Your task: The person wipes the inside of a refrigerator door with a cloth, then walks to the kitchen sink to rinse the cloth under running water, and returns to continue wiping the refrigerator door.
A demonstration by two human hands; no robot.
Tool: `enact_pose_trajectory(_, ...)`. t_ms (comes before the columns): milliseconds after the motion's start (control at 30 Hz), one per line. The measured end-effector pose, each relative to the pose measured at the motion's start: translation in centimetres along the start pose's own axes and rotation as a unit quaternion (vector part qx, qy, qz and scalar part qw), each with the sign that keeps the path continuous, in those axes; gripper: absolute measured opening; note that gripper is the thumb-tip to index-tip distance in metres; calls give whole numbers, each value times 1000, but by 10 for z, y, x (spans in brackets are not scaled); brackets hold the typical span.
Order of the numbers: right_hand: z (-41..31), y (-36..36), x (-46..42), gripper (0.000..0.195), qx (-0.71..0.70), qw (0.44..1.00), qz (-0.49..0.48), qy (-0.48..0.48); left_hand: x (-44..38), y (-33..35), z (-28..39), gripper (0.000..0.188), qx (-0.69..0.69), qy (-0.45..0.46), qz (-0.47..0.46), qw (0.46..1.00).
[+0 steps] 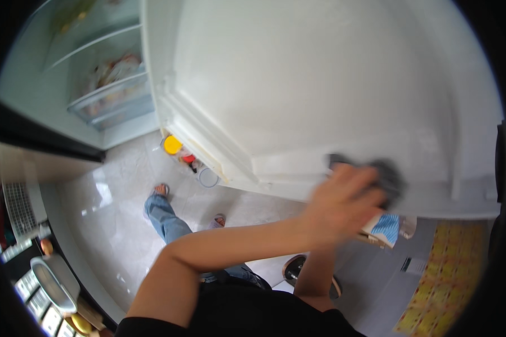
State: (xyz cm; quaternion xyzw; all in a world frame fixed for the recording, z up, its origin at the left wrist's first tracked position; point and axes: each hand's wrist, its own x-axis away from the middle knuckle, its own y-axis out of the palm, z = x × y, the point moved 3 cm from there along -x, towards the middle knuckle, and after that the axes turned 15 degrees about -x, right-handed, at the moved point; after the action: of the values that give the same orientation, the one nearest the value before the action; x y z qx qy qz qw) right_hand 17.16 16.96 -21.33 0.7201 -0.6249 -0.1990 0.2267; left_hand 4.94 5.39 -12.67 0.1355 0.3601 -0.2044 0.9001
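My left hand [341,202] is blurred and grips a dark grey cloth [388,181] against the white inner panel [312,92] of an open refrigerator door. A small black piece [338,160] shows beside its fingers; whether it belongs to the cloth is unclear. My right forearm [318,269] rises behind the left wrist, which hides the right hand, so its grip cannot be made out. Yellowish marks run along the door's lower left edge [219,172].
Left stands the refrigerator's interior with a clear drawer [114,101] and bagged food. A yellow lid [173,144] and clear container [208,177] show past the door. Right are a blue-and-white packet [386,229] and yellow patterned sheet [442,274]. A lidless grey pot [55,284] stands lower left.
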Motion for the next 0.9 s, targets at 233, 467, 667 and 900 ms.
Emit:
enact_pose_trajectory(233, 2, 2, -2, 54, -120, 933, -318, 118, 105, -6, -102, 16, -139, -36, -57, 988)
enact_pose_trajectory(467, 0, -9, -13, 56, -209, 915, -319, 133, 63, -35, -74, 23, -121, -7, -46, 992)
enact_pose_trajectory(667, -3, 15, 15, 53, 77, 988, -124, -52, 43, -5, -100, 32, -149, 60, 56, 985)
enact_pose_trajectory(900, 0, 28, 6, 49, -52, 994, 93, -33, 132, -63, -180, 29, -259, -117, -89, 955)
